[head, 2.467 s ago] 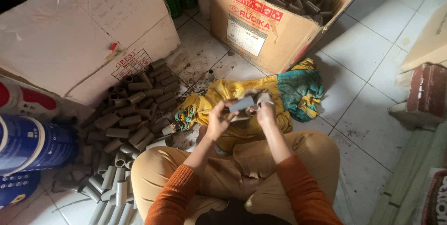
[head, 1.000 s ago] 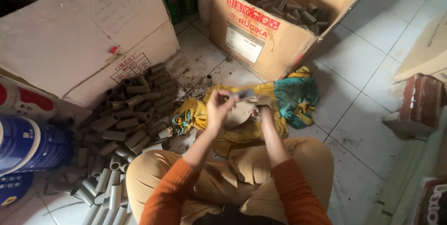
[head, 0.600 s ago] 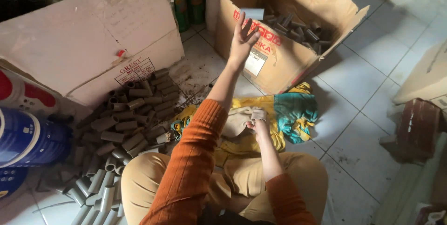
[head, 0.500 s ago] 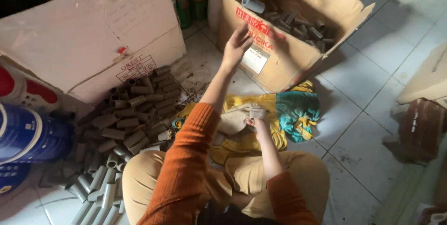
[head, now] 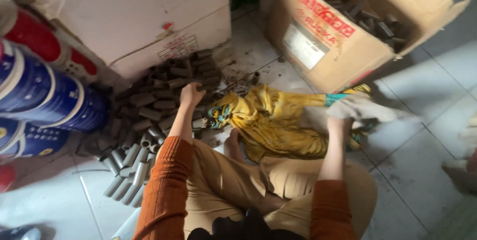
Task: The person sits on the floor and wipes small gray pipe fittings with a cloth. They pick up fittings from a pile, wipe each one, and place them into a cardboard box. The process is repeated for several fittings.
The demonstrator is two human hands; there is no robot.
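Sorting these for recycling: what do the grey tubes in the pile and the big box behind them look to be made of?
Grey tubes: likely rigid plastic pipe fittings, matte, dusty, uniform hollow cylinders; left hand rests on them. Big box: brown corrugated cardboard, with creased, torn flaps.

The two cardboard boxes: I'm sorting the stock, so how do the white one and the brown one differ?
The white box is closed, so its contents are hidden; the brown box stands open, with dark pipe pieces inside. The white box has loose grey pipe pieces piled against it, where the left hand reaches; the brown box has only a yellow cloth before it. Both rest on the tiled floor.
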